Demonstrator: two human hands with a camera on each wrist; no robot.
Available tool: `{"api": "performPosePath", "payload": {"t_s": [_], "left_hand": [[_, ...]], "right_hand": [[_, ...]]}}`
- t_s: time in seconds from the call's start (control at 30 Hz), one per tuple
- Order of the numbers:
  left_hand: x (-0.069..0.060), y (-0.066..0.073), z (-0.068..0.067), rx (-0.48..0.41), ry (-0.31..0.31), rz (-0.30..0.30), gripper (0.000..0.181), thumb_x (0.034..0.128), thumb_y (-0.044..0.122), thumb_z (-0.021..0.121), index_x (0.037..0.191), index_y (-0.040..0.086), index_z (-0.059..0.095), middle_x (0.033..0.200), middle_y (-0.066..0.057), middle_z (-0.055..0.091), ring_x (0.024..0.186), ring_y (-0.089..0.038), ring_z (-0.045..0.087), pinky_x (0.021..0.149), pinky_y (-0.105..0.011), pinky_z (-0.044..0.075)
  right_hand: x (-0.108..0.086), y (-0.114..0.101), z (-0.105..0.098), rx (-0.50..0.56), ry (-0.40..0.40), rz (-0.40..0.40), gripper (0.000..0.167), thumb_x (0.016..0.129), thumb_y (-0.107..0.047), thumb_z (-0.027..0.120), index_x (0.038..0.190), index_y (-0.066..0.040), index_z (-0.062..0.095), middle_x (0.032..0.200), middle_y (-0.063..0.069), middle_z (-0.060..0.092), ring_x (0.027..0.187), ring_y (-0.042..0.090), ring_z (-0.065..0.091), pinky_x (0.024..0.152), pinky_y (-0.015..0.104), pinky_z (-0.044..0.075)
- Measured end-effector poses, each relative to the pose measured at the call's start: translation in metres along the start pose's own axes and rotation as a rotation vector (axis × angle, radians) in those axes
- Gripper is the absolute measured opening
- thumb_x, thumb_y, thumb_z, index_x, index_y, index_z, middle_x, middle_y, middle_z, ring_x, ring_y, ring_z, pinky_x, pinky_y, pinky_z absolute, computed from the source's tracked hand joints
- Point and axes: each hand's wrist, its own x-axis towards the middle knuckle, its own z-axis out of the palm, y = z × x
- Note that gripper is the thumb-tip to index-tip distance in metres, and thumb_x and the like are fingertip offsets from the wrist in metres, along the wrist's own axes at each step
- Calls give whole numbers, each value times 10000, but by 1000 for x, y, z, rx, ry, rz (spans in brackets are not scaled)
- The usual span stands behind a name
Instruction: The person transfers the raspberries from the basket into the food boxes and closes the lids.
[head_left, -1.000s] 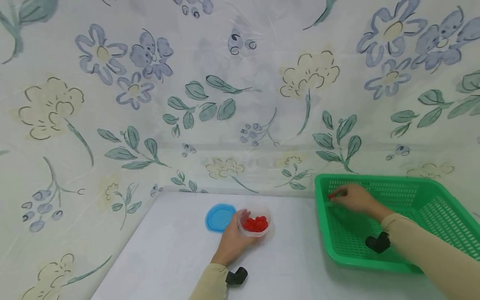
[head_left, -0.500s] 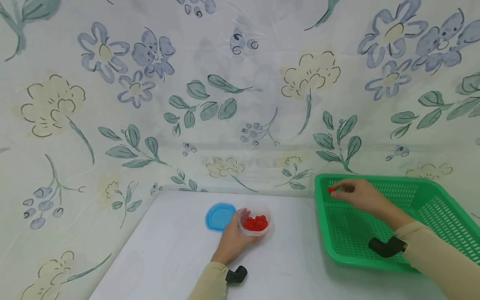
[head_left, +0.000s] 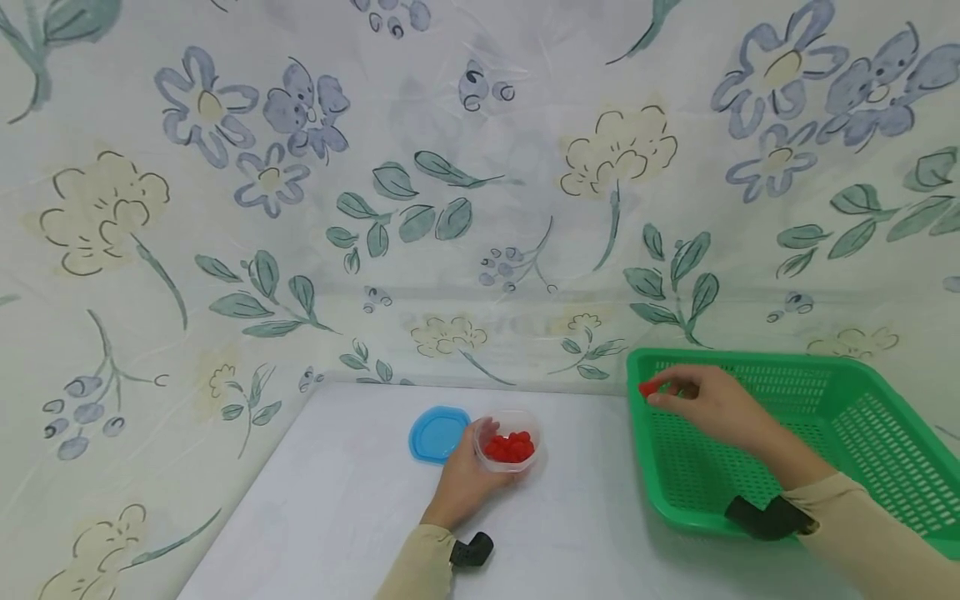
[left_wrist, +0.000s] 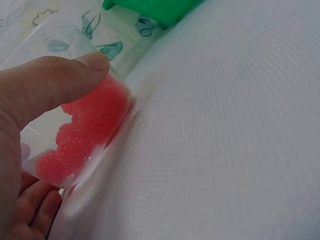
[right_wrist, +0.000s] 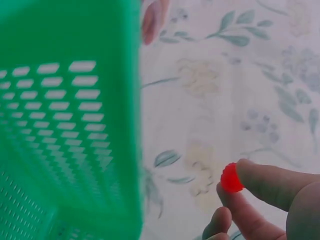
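Observation:
My left hand [head_left: 467, 481] grips a clear plastic cup [head_left: 487, 459] that stands on the white table. Several red raspberries [head_left: 512, 447] lie at the bottom of it; in the left wrist view the raspberries [left_wrist: 85, 127] show bumpy through the wall, with my thumb [left_wrist: 55, 80] across the outside. Over the left rim of the green basket [head_left: 647, 467], my right hand [head_left: 712, 404] pinches one raspberry [head_left: 648, 389] between thumb and finger. The right wrist view shows that raspberry [right_wrist: 230, 178] at the fingertips, apart from the basket wall [right_wrist: 131, 125].
A blue lid [head_left: 438, 435] lies flat on the white table [head_left: 330, 492], just left of the cup. Behind the table rises a floral cloth [head_left: 517, 200]. Perforated walls surround the basket at the right.
My right hand has lifted from inside the basket with the raspberry and shifted left to above its rim. The left hand and the cup stay in place.

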Motion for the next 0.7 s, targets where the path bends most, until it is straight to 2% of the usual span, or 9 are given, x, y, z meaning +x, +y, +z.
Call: {"api": "performPosePath", "payload": {"t_s": [0.33,0.57,0.7], "left_hand": [[-1,2,0,1,0,-4,947,709,405,909,1470,150,406,1433,5,545,1331,-273,480,1029,-512,486],[-1,1,0,-6,4,8,937,712,376,913,1466,145,409,1429,2,549,1329,-272,481,1032,-507,484],[0,1,0,-4,5,5,939,709,374,914,1467,148,408,1430,1,547,1333,-274,479,1028,-508,488]], "right_hand": [[-12,-28,20,-24,37,-87,257,943,-262,710,1142,-101,736,931,8,632,747,181,484,559,292,410],[-17,-45,43,1,82,-85,194,918,-220,740,1097,-147,759,933,16,596,723,182,459,524,287,382],[-15,-53,54,8,105,-78,180,913,-208,744,1083,-153,764,931,16,601,750,188,474,537,288,406]]}}
